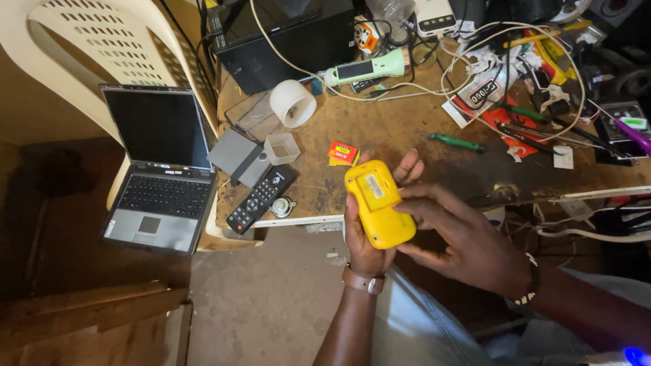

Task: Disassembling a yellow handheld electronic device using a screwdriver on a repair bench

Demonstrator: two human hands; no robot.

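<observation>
Fingers of both my hands close round the yellow device [378, 203], which I hold label side up above the front edge of the bench [380, 132], so the flat back faces me. Starting at nine o'clock from it, the laptop [161, 169] sits open on a cream plastic chair [102, 41], parked off the bench, I judge, to keep the worktop free. At ten o'clock lie a grey box [237, 157], a black remote [261, 198] and a small clear tub [282, 148], with a white tape roll [293, 103] beyond them. My left hand [366, 237] cradles the device from beneath, palm under it, fingers curled up behind so the tips show past its top edge; that grip steadies it. Just above, at twelve o'clock, a small red and yellow packet [343, 152] rests on the bench, and further up a pale green torch [366, 68] among white cables. My right hand [461, 237] comes in from three o'clock, fingers bent and pressed against the device's right side, thumb below. At one o'clock a green screwdriver [456, 141] lies within reach, and at two o'clock more tools crowd the bench's far end.
</observation>
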